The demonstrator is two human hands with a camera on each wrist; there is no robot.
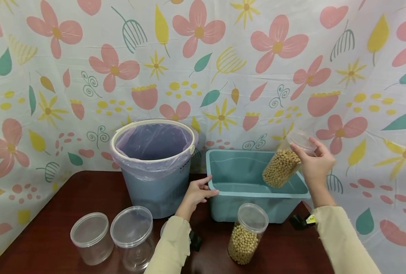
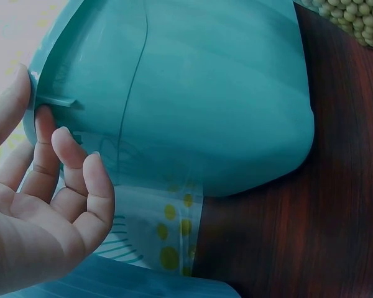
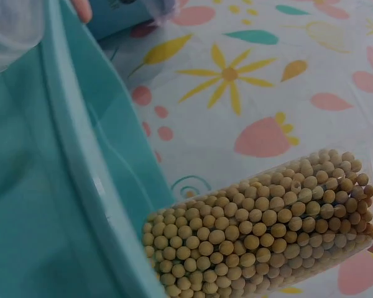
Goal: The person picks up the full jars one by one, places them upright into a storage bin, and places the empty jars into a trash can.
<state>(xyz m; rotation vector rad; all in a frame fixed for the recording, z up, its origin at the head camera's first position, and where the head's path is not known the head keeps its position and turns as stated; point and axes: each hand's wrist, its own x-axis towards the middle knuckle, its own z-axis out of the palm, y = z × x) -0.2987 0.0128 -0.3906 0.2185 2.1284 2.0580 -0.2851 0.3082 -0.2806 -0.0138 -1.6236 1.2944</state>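
My right hand [image 1: 316, 163] grips a clear jar of dried soybeans [image 1: 281, 167] near its transparent lid [image 1: 302, 140]. The jar is tilted, its base lower and to the left, over the right part of a teal plastic tub [image 1: 230, 205]. In the right wrist view the beans [image 3: 255, 230] fill most of the jar beside the tub's rim [image 3: 81, 143]. My left hand [image 1: 196, 193] pinches the tub's left rim; in the left wrist view its thumb lies outside and a finger under the lip [image 2: 34, 93]. A second lidded soybean jar [image 1: 243, 243] stands upright before the tub.
A blue bin [image 1: 151, 186] with a plastic liner stands left of the tub. Two clear lidded jars [image 1: 96, 251] with nothing visible inside stand front left, and another is partly hidden by the left sleeve [image 1: 170, 247]. A flower-printed curtain [image 1: 223, 76] hangs behind the dark wooden table [image 1: 45, 224].
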